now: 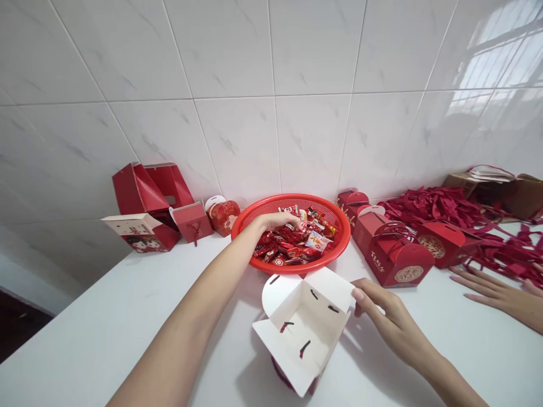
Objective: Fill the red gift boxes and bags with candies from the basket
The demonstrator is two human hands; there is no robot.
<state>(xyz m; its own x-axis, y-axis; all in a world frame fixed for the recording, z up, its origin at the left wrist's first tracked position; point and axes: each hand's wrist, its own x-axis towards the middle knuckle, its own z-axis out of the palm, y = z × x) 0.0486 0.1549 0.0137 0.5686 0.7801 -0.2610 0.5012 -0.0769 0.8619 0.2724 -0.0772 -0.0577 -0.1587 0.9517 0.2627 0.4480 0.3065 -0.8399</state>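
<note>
My left hand (283, 220) reaches into a red plastic basket (292, 270) of wrapped candies (292, 249). Its fingers bend down among the wrappers, and the tips are hidden. In front of the basket stands an open gift box (307, 316), white inside with its flaps spread. Ribbon ends poke through slots in its walls, and no candy shows inside it. My right hand (377, 311) pinches the box's right flap between thumb and fingers.
Red gift boxes (394, 254) stand right of the basket, beside heaped dark red ribbons (432, 206) and a cardboard box (487, 189). More red boxes (156, 209) sit at the left by the tiled wall. Another person's hand (496, 291) rests on the white table (139, 316) at right.
</note>
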